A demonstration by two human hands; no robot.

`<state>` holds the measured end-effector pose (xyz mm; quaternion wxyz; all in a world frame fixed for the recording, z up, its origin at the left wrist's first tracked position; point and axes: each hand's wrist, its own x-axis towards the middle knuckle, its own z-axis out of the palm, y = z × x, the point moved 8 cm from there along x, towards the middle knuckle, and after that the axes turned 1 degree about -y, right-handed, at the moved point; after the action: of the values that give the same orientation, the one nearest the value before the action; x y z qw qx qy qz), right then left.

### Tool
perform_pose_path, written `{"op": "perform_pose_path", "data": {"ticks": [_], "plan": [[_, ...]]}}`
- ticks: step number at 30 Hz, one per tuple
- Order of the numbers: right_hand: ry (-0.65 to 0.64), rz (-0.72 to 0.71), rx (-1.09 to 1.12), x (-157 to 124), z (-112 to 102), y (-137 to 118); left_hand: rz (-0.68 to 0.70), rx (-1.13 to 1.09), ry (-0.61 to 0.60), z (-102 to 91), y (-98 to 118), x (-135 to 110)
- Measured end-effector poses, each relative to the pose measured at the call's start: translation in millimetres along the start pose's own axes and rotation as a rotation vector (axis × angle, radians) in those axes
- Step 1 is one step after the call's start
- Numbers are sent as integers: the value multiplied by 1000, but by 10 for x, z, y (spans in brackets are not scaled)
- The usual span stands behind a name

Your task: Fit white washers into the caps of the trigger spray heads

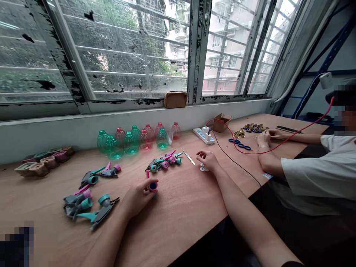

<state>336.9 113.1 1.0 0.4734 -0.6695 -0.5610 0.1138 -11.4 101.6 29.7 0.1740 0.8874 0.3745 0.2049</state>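
Observation:
My left hand (138, 198) holds a small pink and dark blue plastic part (152, 186) between its fingers, above the plywood table (172, 207). My right hand (208, 161) rests on the table with its fingers curved. Right beside it lie small white plastic rings (204, 168). A thin metal strip or tweezers (188, 157) lies just left of that hand. Between my hands is a cluster of grey, teal and pink spray trigger heads (163, 161). Further left are several more assembled trigger heads (89, 198).
Teal and pink plastic bottles (136, 140) stand along the window wall, with stacked pink and brown parts (44, 162) at far left. A power strip (204, 135), a cardboard box and red and black cables lie ahead. A co-worker's hands (264, 138) work by gold and blue small parts at right.

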Motion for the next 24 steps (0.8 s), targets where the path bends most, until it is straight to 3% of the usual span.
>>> {"op": "perform_pose_path", "data": {"ticks": [4, 8, 12, 16, 18, 21, 24], "plan": [[13, 2, 55, -24, 5, -17, 12, -85, 23, -30, 35, 5], [-53, -3, 223, -84, 207, -221, 12, -110, -10, 17, 42, 7], [-333, -66, 638, -203, 579, -808, 16, -156, 18, 15, 43, 30], [-729, -153, 691, -411, 948, -1506, -8, -235, 57, -11, 12, 46], [-821, -177, 682, -482, 1092, -1723, -7, -224, 72, -25, -1, 43], [-778, -185, 747, -509, 1266, -1830, 3, -173, 94, -50, -12, 33], [-642, -141, 835, -510, 1400, -1703, 18, -141, 106, -65, -1, 26]]}}
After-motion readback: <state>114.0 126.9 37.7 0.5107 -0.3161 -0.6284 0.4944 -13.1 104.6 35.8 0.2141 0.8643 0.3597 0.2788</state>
